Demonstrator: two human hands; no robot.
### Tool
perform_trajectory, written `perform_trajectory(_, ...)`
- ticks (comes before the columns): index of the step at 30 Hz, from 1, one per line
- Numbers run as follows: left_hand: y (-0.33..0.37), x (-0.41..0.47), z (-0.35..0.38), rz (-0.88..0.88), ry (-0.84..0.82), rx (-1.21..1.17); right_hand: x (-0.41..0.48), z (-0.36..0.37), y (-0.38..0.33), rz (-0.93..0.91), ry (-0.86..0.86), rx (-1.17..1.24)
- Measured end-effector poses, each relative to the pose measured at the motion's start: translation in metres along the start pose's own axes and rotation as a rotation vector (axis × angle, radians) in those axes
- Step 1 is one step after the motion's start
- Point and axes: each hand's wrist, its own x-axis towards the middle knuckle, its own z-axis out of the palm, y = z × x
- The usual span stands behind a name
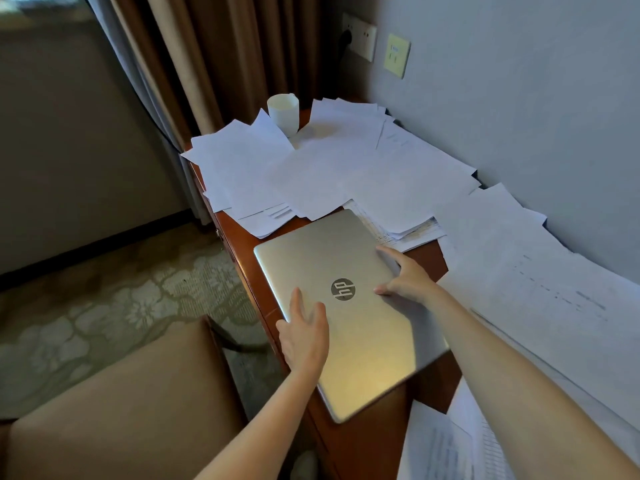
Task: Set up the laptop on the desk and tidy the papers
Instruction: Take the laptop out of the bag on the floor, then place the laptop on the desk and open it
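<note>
A closed silver laptop (349,327) lies at an angle on the reddish wooden desk (420,254), its near corner jutting over the front edge. My left hand (304,337) lies flat on the lid near its left edge, fingers straight and spread. At the lid's far right edge is my right hand (407,275), fingers spread, with the thumb on the lid. White papers (346,168) are scattered in overlapping sheets over the far end of the desk, and more papers (540,271) cover the right side along the wall.
A white cup (284,112) stands among the papers at the far end. Brown curtains (221,64) hang behind it. Wall sockets (396,55) sit above the desk. A tan armchair (121,410) is close on the left, over patterned carpet (104,299).
</note>
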Motion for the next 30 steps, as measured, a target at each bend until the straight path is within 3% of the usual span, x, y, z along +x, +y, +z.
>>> perform_trajectory(10,0.011,0.006,-0.011,-0.013,-0.194,0.342,0.002,0.006,-0.002,0.072,0.056,-0.116)
perform_trajectory(15,0.005,0.002,-0.020,0.115,-0.298,0.756,-0.026,0.015,-0.009,0.031,0.090,-0.551)
perform_trajectory(19,0.025,-0.009,-0.022,0.243,-0.228,1.170,-0.061,0.016,-0.008,-0.007,-0.025,-0.755)
perform_trajectory(21,0.039,-0.013,-0.019,0.323,-0.220,1.256,-0.078,0.011,-0.003,-0.005,-0.075,-0.810)
perform_trajectory(30,0.072,-0.001,0.025,0.689,-0.341,1.297,-0.105,-0.010,0.024,0.270,-0.002,-0.448)
